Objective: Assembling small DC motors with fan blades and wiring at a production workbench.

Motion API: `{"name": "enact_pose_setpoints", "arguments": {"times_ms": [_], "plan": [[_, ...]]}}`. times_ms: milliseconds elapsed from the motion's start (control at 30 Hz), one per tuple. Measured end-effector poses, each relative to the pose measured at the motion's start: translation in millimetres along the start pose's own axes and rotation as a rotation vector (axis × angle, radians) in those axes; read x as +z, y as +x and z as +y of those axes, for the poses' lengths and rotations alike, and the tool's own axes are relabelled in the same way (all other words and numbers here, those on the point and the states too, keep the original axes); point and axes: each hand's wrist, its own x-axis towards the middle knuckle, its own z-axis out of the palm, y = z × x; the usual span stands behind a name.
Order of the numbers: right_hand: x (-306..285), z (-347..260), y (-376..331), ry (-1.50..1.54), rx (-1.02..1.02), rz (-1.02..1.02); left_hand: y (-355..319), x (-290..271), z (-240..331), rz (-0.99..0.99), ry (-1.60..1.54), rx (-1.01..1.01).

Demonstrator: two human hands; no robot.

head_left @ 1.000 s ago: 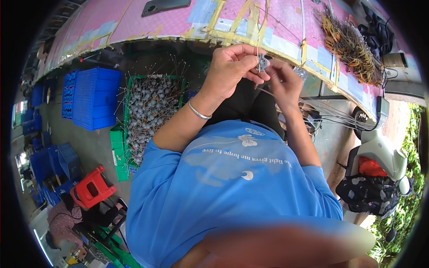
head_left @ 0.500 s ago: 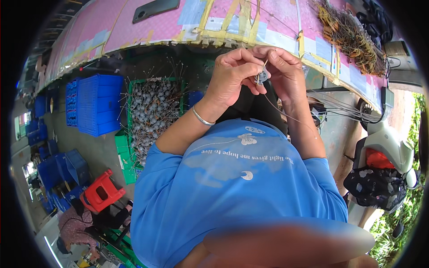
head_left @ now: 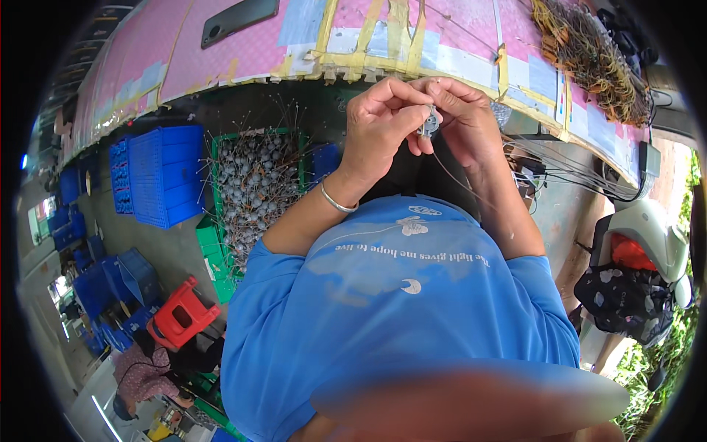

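Note:
Just in front of the pink bench edge, my two hands meet over a small grey round part (head_left: 428, 125) with a thin brown wire (head_left: 451, 169) trailing from it toward my right forearm. My left hand (head_left: 383, 125) is closed, thumb and fingers gripping the grey part. My right hand (head_left: 470, 121) is curled beside it, thumb and forefinger pinched at the top of the part, where a short bit of thin pale wire shows. The fingertips of both hands nearly touch there and partly hide the part.
On the pink taped bench (head_left: 294, 55) lie a dark phone (head_left: 239, 20) and, at right, a bundle of yellow-brown wires (head_left: 596, 66). Below left stand a green crate (head_left: 213, 247) of grey wired parts (head_left: 258, 177), blue crates (head_left: 166, 173) and a red stool (head_left: 184, 313). A person (head_left: 143, 376) works behind.
My right fingertips have come in closer to the grey part, and less pale wire shows between the hands. The whole view has shifted slightly. My left hand keeps its grip.

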Motion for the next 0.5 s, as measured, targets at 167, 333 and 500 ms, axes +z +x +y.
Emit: {"name": "enact_pose_setpoints", "arguments": {"times_ms": [167, 333, 500], "plan": [[-2, -5, 14, 0.079, -0.009, 0.011, 9, -6, 1, -0.173, 0.083, 0.186], [6, -12, 32, -0.052, 0.099, -0.02, 19, -24, 8, -0.186, 0.025, 0.105], [-15, -91, 111, -1.327, -0.446, -0.01, 24, -43, 19, -0.15, 0.027, 0.026]]}}
